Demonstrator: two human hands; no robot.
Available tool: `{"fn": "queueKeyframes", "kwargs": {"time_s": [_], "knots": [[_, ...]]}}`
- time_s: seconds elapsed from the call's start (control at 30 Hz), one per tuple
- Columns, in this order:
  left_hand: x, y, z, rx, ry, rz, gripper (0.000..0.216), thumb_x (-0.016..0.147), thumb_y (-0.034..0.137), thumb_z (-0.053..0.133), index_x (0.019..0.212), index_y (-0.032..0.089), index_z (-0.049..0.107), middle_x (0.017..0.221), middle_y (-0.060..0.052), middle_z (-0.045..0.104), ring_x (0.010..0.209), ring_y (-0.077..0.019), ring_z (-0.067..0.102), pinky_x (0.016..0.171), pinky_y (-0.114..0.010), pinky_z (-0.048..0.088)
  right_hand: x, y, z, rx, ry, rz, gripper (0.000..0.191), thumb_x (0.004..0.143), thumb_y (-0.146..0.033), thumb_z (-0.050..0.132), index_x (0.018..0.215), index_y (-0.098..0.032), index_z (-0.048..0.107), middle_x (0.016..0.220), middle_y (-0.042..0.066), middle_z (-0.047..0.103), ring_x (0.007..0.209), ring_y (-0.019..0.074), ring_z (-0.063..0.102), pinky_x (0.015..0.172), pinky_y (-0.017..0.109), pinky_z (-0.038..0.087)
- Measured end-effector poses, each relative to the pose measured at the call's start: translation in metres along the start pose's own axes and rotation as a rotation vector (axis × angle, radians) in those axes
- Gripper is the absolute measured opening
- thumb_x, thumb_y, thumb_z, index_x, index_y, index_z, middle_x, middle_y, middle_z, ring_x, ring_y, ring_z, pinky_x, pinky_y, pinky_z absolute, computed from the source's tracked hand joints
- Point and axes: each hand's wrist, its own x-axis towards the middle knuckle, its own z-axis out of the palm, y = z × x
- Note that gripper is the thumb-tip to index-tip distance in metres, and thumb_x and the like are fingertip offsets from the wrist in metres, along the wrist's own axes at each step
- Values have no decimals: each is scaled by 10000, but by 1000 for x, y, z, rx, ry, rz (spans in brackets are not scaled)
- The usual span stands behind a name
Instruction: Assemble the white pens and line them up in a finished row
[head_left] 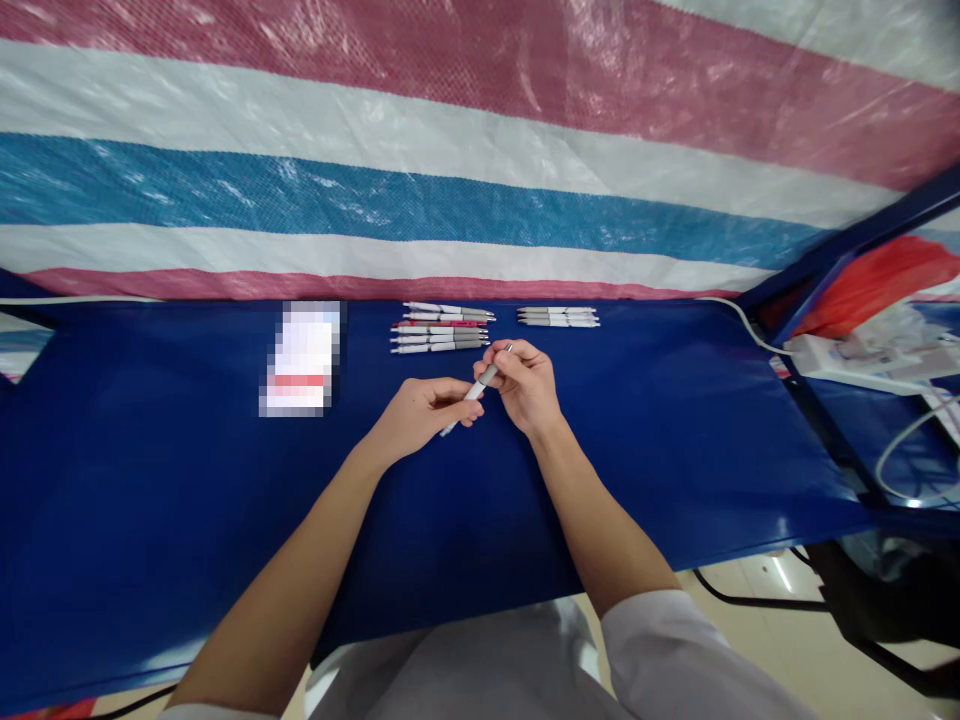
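Between my two hands a white and grey pen [473, 391] is held at a slant above the table. My left hand [424, 412] pinches its white lower part, thumb on top. My right hand [528, 384] grips the grey upper part near the silver tip, with the fingers curled round it. Just beyond my hands lies a group of several similar pens [439, 338], one of them red. To its right, a smaller group of white and grey pens [559, 317] lies side by side near the table's back edge.
The table has a blue cover [660, 430]. A blurred-out white item with a red band [301, 355] lies at the left. Behind stands a striped plastic sheet [450, 200]. At the right are a white power strip [847, 365], cables and a red bag [877, 285].
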Motion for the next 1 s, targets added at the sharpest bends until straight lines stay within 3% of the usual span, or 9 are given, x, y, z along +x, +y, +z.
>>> {"fn": "queueKeyframes", "kwargs": {"time_s": [0.1,0.17,0.27,0.47,0.63,0.77,1.0], "knots": [[3,-8,4,166,175,84,251,791,394,731,947,200,767,814,-16,756,712,-177,678,710,-279,531,2,2,3,-19,79,-45,271,598,-346,876,707,-218,664,712,-34,734,685,161,744,654,283,638],[5,-11,4,191,195,98,265,797,399,724,976,208,767,813,-11,756,711,-177,679,715,-278,528,2,2,5,-22,113,-58,261,603,-331,874,707,-218,664,722,-33,738,683,156,743,658,278,637],[3,-7,2,107,111,41,270,804,411,720,957,194,767,779,-23,752,731,-188,694,733,-288,541,0,0,6,-12,105,-53,250,618,-349,858,764,-227,696,736,-26,749,689,157,741,615,257,624],[-4,6,-3,-279,-209,-89,317,811,411,736,993,153,757,857,-88,769,705,-195,717,716,-326,577,-6,-4,3,29,-20,-18,254,659,-431,818,789,-238,717,736,-15,752,749,181,751,664,295,630],[-5,6,-3,-337,-273,-104,282,824,397,737,958,151,764,852,-94,770,705,-188,718,687,-305,577,-6,-3,0,108,-114,7,214,673,-401,824,773,-245,717,704,-39,736,683,148,740,619,256,619],[-2,5,-2,-262,-198,-59,261,833,382,716,960,158,760,818,-69,767,689,-177,714,678,-287,576,-2,-1,1,93,-56,-3,242,646,-407,842,744,-236,703,677,-46,718,652,143,734,590,247,618],[3,-5,3,86,74,102,235,847,392,666,933,197,765,750,-11,750,717,-175,709,735,-276,567,2,-1,5,16,118,-48,290,595,-414,864,737,-224,698,676,-27,727,660,168,733,587,272,621]]}}
